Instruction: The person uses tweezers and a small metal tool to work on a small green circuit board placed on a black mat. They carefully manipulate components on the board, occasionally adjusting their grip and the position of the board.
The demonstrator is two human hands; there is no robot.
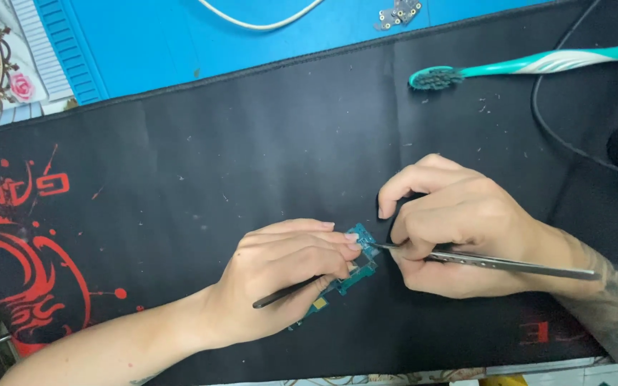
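The small teal circuit board lay on the black desk mat, near its front edge, pinned flat under the left hand. Left fingers were curled closed on the board's upper edge; a thin dark tool ran under that palm, prob. a second pick or tweezer leg, type not clear. The right hand was closed in a pencil grip on a slim metal probe, tip touching the board's top corner just beside the left fingertips.

Procedure notes, as judged from this pos.:
- Board had to stay flat on the mat; left-hand pressure kept near the work pt. so the tip could not lever it up.
- Right wrist rested on the mat, giving fine control; movement best made w/ fingers only, not the arm.
- Tip angle was shallow. A steep angle would risk gouging pads or slipping into the left fingertips.
- Force: light, incremental.

A teal toothbrush lay well apart at the mat's far side, a black cable near it.
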